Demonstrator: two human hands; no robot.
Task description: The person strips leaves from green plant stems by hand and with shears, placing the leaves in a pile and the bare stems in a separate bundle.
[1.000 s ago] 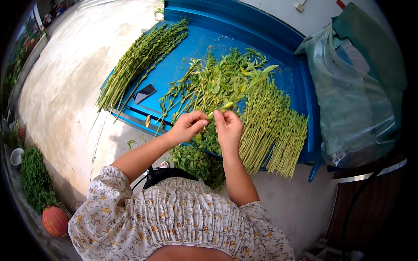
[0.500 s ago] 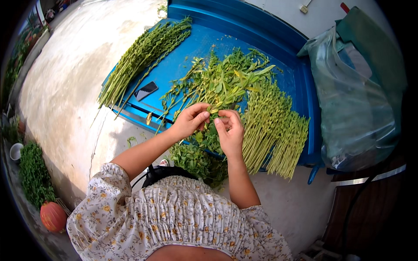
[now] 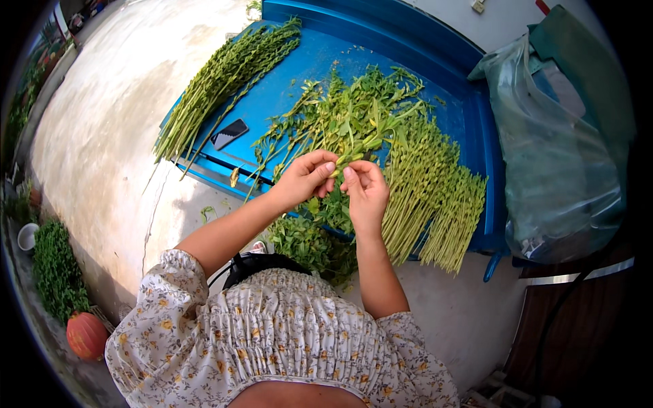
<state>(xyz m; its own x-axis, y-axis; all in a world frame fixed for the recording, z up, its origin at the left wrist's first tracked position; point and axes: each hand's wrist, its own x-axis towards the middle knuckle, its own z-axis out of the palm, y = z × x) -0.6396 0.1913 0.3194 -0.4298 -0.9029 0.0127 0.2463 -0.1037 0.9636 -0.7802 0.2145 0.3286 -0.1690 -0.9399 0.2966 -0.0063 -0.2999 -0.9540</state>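
My left hand (image 3: 307,179) and my right hand (image 3: 368,197) meet over the near edge of the blue metal bed. Fingers and thumbs of both are pinched on a green podded stalk (image 3: 348,159), whose tip points away from me. Just beyond it lies a loose heap of leafy stalks (image 3: 333,119), some leaves yellowing. To the right of my right hand, trimmed podded stalks (image 3: 425,194) are laid side by side, cut ends toward me. Another long bundle of stalks (image 3: 228,85) rests at the far left of the bed. My fingers partly cover the held stalk.
A phone (image 3: 229,134) lies on the blue bed (image 3: 272,95) between the left bundle and the heap. Leafy cuttings (image 3: 303,239) are piled below my hands. On the right hangs a clear plastic sheet (image 3: 558,156). A red round object (image 3: 87,336) sits on the floor at lower left.
Both hands have shifted slightly up and to the right in the picture, still pinching plant material. More of the podded stalk shows beyond my fingertips. The view has moved a little.
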